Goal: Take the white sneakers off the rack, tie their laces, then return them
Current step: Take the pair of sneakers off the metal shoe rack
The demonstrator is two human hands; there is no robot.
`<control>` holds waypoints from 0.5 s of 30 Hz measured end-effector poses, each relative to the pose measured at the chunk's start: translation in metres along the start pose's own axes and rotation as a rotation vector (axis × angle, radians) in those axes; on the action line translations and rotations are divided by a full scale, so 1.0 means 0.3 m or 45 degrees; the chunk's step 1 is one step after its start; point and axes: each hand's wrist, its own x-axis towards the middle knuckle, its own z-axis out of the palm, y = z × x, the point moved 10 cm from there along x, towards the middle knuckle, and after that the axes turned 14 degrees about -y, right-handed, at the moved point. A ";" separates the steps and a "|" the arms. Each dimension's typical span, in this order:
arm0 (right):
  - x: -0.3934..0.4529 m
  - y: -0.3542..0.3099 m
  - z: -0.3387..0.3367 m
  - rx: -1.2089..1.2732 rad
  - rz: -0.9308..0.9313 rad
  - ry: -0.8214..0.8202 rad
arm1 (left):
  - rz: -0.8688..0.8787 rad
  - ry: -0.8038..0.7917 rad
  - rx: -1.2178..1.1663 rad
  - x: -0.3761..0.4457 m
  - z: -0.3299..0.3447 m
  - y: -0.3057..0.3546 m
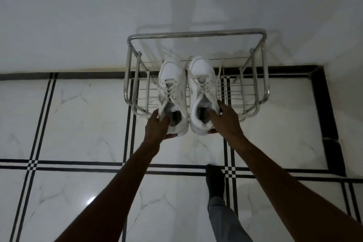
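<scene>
Two white sneakers lie side by side over the metal shoe rack (196,34), toes toward the wall. My left hand (157,126) grips the heel of the left sneaker (171,92), fingers inside its opening. My right hand (224,120) grips the heel of the right sneaker (202,88) the same way. Both heels jut past the rack's front rail. The laces look loose, and one strand of the right sneaker trails over the rack's wires.
The chrome rack stands against a white wall on a glossy white marble floor (78,124) with black inlay lines. My right foot in a dark sock (215,180) and a grey trouser leg show below the rack.
</scene>
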 end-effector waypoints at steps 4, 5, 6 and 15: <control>-0.244 0.058 0.109 -0.029 -0.142 0.139 | 0.154 -0.014 0.016 -0.195 -0.031 -0.183; -0.308 0.103 0.145 -0.024 -0.143 0.150 | 0.162 -0.007 0.033 -0.246 -0.047 -0.247; -0.372 0.152 0.185 -0.021 -0.128 0.153 | 0.167 0.001 0.063 -0.291 -0.068 -0.317; -0.572 0.689 0.475 -0.083 0.047 0.096 | -0.008 -0.073 0.073 -0.340 -0.126 -0.961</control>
